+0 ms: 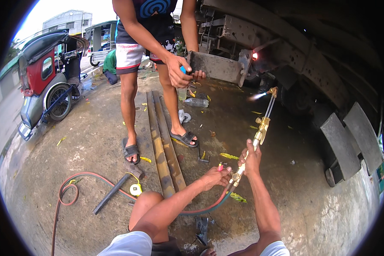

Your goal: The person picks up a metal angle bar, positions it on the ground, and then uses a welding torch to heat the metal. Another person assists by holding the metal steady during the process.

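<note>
My right hand (252, 158) is closed round the brass body of a cutting torch (260, 130). A pale blue-white flame (258, 96) burns from its tip, pointing left. My left hand (214, 178) is at the torch's rear end, fingers bent beside the valve knobs, with a small pink lighter (220, 167) held in it. Red and green twin hoses (205, 210) run from the torch's back end leftward across the ground. Facing me, another person stands with one hand (178, 70) round a blue-topped bottle and the other at a steel bracket (215, 67) on the truck frame.
Two long rusty steel bars (161, 145) lie between the person's feet and me. To the left are a hammer (115, 192) and a yellow tape measure (135, 189). A plastic bottle (196, 102) lies beyond. Mudflaps (340, 145) hang at right; a red tricycle (42, 72) stands far left.
</note>
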Demonstrator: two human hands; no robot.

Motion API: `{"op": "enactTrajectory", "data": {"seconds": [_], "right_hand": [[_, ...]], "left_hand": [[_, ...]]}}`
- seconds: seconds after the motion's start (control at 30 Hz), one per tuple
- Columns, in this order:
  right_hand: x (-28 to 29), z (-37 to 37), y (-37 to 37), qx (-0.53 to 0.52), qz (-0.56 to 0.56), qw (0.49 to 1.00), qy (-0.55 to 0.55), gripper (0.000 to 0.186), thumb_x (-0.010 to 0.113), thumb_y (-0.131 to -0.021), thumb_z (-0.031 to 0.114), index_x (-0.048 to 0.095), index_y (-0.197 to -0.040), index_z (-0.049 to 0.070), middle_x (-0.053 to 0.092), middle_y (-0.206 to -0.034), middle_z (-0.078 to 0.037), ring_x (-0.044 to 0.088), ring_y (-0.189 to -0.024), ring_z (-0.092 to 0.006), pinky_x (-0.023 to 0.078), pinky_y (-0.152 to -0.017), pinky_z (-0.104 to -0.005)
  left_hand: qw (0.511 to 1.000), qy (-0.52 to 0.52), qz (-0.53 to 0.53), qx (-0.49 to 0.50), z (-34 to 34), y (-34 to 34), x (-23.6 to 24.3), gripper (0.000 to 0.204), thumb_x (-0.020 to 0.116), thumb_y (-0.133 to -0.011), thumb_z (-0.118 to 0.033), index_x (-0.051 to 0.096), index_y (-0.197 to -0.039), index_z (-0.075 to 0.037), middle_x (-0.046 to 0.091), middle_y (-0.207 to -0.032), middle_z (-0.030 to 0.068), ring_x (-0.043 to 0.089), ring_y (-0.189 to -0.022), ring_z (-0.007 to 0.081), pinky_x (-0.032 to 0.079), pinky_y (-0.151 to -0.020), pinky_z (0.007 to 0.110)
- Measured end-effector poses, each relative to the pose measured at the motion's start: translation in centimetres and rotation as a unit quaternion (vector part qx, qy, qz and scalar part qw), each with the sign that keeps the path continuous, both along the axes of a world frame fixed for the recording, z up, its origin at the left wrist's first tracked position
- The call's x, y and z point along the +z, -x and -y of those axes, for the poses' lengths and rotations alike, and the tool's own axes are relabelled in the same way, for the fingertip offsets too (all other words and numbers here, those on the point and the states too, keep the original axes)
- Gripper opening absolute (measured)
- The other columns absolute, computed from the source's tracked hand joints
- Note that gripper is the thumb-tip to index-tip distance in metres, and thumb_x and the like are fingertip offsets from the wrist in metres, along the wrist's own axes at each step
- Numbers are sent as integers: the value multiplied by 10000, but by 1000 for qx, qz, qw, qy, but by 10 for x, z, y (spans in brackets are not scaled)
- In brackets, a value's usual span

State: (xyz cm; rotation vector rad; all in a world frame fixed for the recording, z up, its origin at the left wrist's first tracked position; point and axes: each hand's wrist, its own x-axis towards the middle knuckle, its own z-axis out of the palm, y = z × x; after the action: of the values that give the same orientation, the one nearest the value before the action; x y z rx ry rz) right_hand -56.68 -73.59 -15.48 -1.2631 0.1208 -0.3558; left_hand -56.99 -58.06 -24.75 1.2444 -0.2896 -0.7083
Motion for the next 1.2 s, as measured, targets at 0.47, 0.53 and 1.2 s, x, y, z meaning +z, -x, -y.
{"op": "enactTrajectory", "data": {"seconds": [0.47,0.53,1.2], "right_hand": [[-2,5,4,7,-11,1000,-25,302,644,-1000,350,435,-1016,133,444,-606,-4,438,-391,-104,377,-324,-291],[-2,7,3,6,-10,1000,-19,302,646,-999,352,437,-1017,135,443,-607,-2,437,-391,-103,378,-326,-290],[-4,17,-6,-11,-55,997,-59,325,634,-1001,392,397,-983,170,435,-615,3,416,-403,-101,363,-334,-283]], "left_hand": [[1000,-9,10,-2,5,-3,-3,388,660,-987,-454,654,-957,-67,619,-820,26,559,-727,118,519,-725,321],[1000,3,-10,6,8,-1,-1,353,679,-982,-426,653,-965,-74,600,-804,14,534,-717,110,495,-705,302],[997,72,17,-18,12,-2,-1,284,657,-1013,-310,663,-1000,-26,596,-881,5,519,-803,99,469,-774,283]]}}
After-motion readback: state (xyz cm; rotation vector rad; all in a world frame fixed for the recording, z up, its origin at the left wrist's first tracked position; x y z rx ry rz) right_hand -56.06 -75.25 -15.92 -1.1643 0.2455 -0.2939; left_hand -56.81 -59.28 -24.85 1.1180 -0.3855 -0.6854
